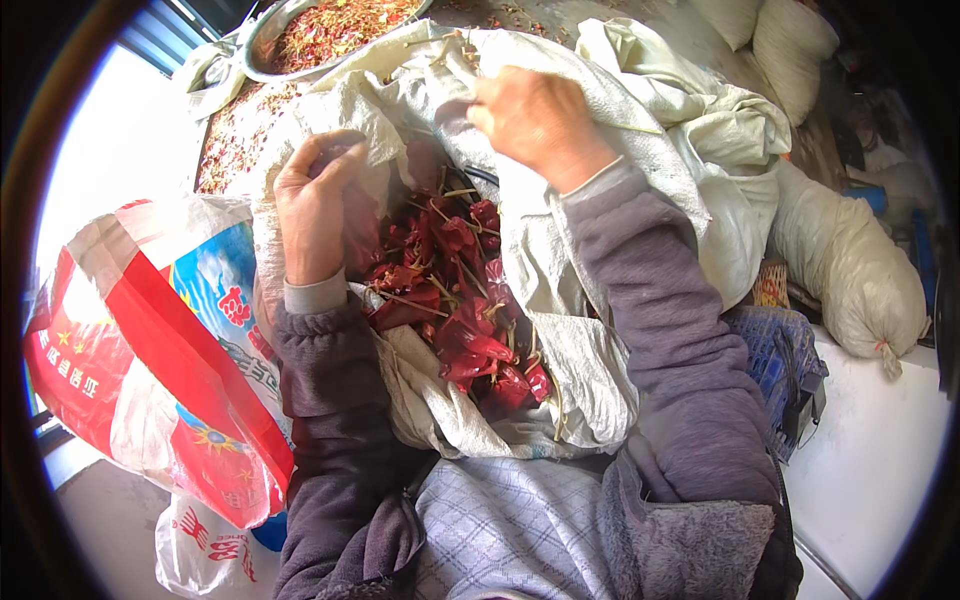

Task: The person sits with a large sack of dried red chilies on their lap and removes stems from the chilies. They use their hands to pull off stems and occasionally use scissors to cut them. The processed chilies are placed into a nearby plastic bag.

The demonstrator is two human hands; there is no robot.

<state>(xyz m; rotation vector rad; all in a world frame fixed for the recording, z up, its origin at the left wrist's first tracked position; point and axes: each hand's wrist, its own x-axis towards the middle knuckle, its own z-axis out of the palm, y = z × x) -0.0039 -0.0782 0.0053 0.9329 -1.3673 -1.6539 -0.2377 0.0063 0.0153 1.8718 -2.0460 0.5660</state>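
Dried red chili peppers with pale stems lie in a white woven sack whose mouth is spread wide before me. My left hand is raised over the sack's left side, fingers curled, with a blurred dark red pepper beside it; whether it is held is unclear. Over the sack's upper right cloth is my right hand, its fingers bent toward the left. Its fingertips are blurred, so I cannot tell whether something is between them. A dark, cord-like piece shows at the sack's inner edge.
A metal basin of chili fragments stands at the upper left, more fragments below it. A red printed bag is at left, a white plastic bag beneath. Stuffed sacks and a blue plastic basket are at right.
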